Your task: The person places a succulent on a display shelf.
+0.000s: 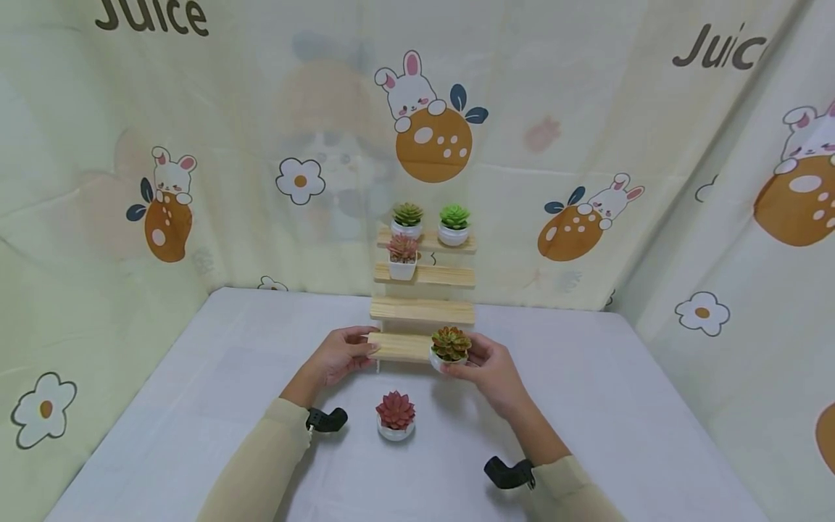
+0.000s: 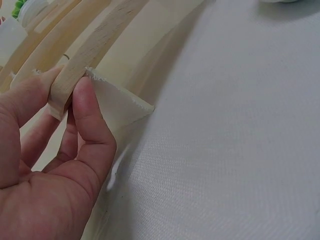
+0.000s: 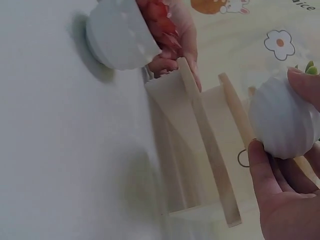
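A stepped wooden shelf point(image 1: 422, 310) with several planks stands on the table. My left hand point(image 1: 343, 355) pinches the left end of its lowest plank point(image 2: 65, 90) between thumb and fingers. In my right hand point(image 1: 489, 370) is a potted succulent point(image 1: 451, 344) with green and reddish leaves, its ribbed white pot point(image 3: 285, 117) held between thumb and fingertips. The pot is in the air before the lowest plank's right part, overlapping it in the head view. A red succulent point(image 1: 396, 411) in a white pot stands on the table between my forearms.
Two green succulents, one dark point(image 1: 407, 214) and one bright point(image 1: 454, 217), stand on the top plank. A pink succulent point(image 1: 402, 250) in a square white pot sits at the left of the plank below. A patterned curtain point(image 1: 333, 109) hangs behind the white table point(image 1: 261, 348).
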The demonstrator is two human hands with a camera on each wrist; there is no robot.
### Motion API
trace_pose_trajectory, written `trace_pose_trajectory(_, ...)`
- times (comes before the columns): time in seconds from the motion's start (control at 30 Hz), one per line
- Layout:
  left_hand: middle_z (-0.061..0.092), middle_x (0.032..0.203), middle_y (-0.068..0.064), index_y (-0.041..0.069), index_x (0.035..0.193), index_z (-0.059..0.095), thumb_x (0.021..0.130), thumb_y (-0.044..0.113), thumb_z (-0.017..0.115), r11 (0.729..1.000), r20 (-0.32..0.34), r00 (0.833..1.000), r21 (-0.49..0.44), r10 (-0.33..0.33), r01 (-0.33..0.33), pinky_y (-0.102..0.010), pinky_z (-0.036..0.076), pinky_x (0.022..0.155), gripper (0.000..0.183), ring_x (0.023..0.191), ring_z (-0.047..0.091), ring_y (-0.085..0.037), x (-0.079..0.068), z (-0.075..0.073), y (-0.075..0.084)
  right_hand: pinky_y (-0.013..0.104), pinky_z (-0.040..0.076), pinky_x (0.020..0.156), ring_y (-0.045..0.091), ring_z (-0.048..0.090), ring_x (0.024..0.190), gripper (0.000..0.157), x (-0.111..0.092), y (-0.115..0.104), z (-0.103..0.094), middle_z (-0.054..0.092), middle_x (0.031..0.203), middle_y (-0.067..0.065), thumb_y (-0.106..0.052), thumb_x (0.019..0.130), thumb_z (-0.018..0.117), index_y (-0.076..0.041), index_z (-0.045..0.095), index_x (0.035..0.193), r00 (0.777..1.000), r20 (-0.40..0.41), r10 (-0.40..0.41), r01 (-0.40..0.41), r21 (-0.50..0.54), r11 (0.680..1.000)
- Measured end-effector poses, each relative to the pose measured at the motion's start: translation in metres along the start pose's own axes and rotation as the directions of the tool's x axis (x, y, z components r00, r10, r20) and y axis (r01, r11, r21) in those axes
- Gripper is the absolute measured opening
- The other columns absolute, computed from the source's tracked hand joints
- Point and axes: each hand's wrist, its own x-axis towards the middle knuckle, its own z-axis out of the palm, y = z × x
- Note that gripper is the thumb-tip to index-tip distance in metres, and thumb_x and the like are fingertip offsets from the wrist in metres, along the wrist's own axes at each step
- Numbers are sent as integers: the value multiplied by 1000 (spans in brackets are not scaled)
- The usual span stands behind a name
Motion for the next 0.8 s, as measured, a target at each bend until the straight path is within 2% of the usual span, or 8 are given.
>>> trace_pose_trajectory(0.2,61,119,-11,8,141,61,94,5,72,1000,-5,1000,-2,-4,4,-27,60,77,48,92,67,-17,1,0,-1,21,56,94,20,66,122,67,7,-9,-1,62,139,22,-4,81,86,-2,56,141,1000,-12,-19,20,13,1000)
trace_pose_trajectory(0.4,61,116,-11,6,141,60,95,3,71,1000,1,1000,-11,3,-3,-27,60,77,48,91,67,-17,2,0,-1,22,58,92,12,68,115,65,13,-17,-3,62,138,22,1,81,83,-1,56,141,999,-25,-42,44,71,997)
trace_pose_trajectory(0.8,64,116,-11,4,140,61,95,2,71,1000,4,1000,-27,13,-13,-28,61,76,46,91,68,-16,2,-1,-3,22,56,96,16,65,123,69,32,-28,-6,60,143,18,-4,83,84,-4,54,144,996,-48,-71,74,71,995)
